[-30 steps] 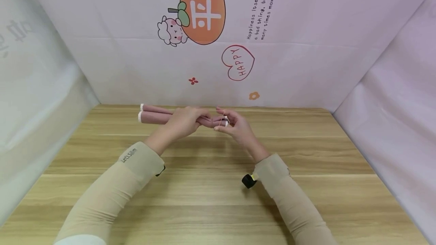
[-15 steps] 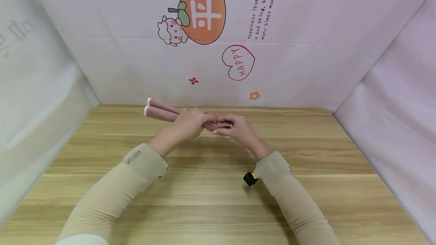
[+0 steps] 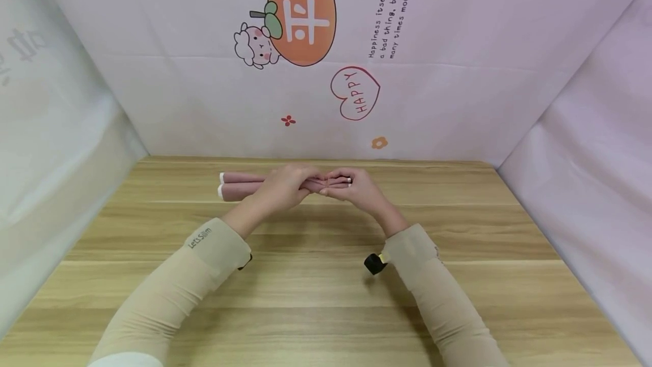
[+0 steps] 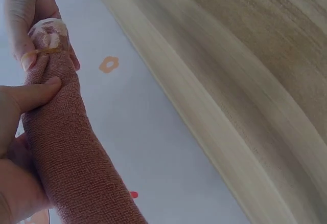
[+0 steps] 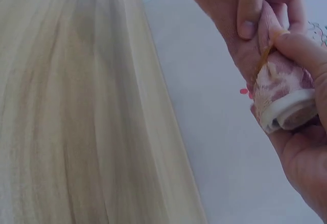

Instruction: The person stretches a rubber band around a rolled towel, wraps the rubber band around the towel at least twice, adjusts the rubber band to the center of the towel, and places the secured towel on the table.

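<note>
A dusty-pink terry towel (image 3: 239,184), rolled up with white-edged ends, lies crosswise in both hands near the far side of the table. My left hand (image 3: 285,186) grips it round the middle, its thumb pressing on the cloth in the left wrist view. At the towel's right end, my right hand (image 3: 360,188) has fingers and thumb about the roll, pinching a thin tan rubber band (image 5: 264,58). That band circles the roll just in from the white end, where the cloth gathers into folds. Part of the towel is hidden behind the left hand.
Both hands work over a wood-grain table (image 3: 305,310). Behind it rises a white printed cloth (image 3: 204,106), with more white cloth at the left and right sides. A small black device (image 3: 374,264) is at the right cuff.
The band, earlier stretched open by the right fingers over the towel's end, now sits closer round the roll. Both hands have drawn together; the towel's left end moved right, tipped up, then came down.
</note>
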### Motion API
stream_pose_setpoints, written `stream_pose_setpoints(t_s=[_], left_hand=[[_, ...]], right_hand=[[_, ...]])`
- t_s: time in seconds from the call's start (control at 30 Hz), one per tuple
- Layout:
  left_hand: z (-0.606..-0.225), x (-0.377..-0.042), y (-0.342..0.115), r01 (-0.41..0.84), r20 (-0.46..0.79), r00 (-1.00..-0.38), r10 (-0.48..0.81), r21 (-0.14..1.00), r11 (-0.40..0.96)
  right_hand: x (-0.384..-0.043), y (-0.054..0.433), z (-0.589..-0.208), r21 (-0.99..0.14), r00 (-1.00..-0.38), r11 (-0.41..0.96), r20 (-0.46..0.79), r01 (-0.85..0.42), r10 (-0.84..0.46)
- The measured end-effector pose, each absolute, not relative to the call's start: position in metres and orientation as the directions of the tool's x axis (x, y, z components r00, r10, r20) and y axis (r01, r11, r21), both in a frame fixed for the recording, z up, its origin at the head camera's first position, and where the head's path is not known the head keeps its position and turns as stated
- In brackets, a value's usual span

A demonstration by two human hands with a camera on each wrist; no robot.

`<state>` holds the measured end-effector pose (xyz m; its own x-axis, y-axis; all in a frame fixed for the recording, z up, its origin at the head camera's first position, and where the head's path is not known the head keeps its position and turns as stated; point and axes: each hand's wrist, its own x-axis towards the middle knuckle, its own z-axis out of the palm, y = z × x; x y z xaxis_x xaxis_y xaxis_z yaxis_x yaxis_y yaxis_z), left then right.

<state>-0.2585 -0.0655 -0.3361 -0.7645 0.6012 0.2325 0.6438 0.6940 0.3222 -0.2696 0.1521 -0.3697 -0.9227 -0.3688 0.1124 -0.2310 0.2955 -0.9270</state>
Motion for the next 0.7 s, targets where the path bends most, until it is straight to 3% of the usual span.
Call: stream_pose_setpoints(t_s=[0.17,0.47,0.7], left_hand=[[-0.338,-0.260,-0.065,0.625,0.212,-0.775,0.596,0.400,0.670],[-0.339,-0.259,-0.063,0.575,0.170,-0.802,0.573,0.481,0.662],[-0.338,-0.259,-0.063,0.535,0.160,-0.823,0.545,0.540,0.650]], right_hand=[[-0.273,0.157,-0.370,-0.968,-0.919,0.216,0.033,-0.126,-0.392],[-0.280,0.163,-0.373,-0.988,-0.888,0.126,0.020,-0.088,-0.459],[-0.279,0.161,-0.370,-0.995,-0.899,0.081,0.011,-0.052,-0.437]])
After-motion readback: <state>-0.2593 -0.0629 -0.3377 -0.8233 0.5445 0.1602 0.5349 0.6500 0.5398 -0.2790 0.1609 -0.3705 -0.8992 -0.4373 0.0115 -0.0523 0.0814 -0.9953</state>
